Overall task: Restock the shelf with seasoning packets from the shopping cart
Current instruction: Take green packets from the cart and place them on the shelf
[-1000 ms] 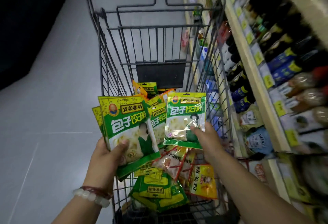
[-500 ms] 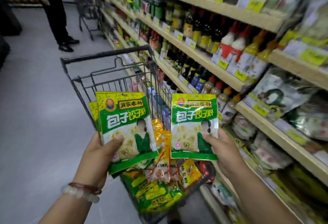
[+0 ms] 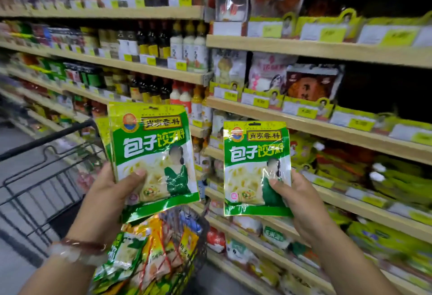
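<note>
My left hand grips a small stack of green and yellow seasoning packets, thumb pressed on the front one, above the shopping cart. My right hand pinches a single matching green seasoning packet by its lower right corner, held upright in front of the shelf. Several more packets, green, yellow and orange, lie piled in the cart's basket below my left hand.
Wooden shelves run along the right, with dark sauce bottles to the left and bagged seasonings and yellow price tags to the right. The grey aisle floor lies left of the cart.
Both hands rose out of the cart with their packets and swung right toward the shelf. My view turned from the cart basket to the shelving.
</note>
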